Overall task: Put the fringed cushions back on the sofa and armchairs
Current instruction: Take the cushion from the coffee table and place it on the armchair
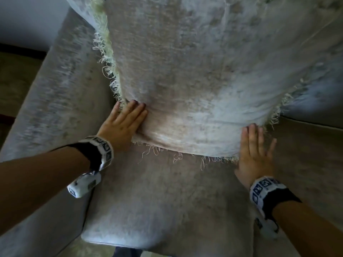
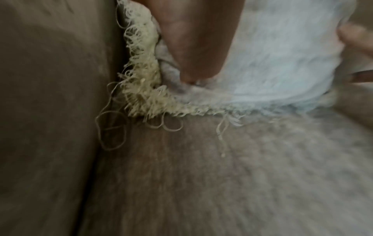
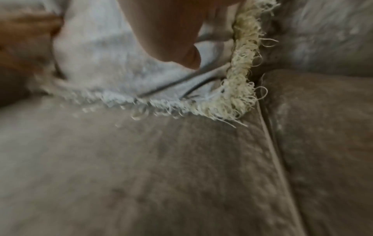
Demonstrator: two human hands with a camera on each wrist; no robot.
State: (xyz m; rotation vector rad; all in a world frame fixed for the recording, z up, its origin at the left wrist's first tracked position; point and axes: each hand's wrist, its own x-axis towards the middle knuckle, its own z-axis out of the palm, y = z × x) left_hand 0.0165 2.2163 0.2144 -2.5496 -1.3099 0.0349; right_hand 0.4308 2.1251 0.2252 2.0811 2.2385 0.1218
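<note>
Cushion point(image 1: 194, 86) is standing on the seat point(image 1: 167, 197) against the sofa back; left hand point(image 1: 122, 125) and right hand point(image 1: 255, 151), fingers straight and spread, are pressing its lower corners.

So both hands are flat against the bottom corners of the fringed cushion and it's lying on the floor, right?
Not the floor. In the head view the fringed cushion stands on the sofa seat. The rest holds: the left hand and right hand press its bottom corners with straight fingers.
</note>
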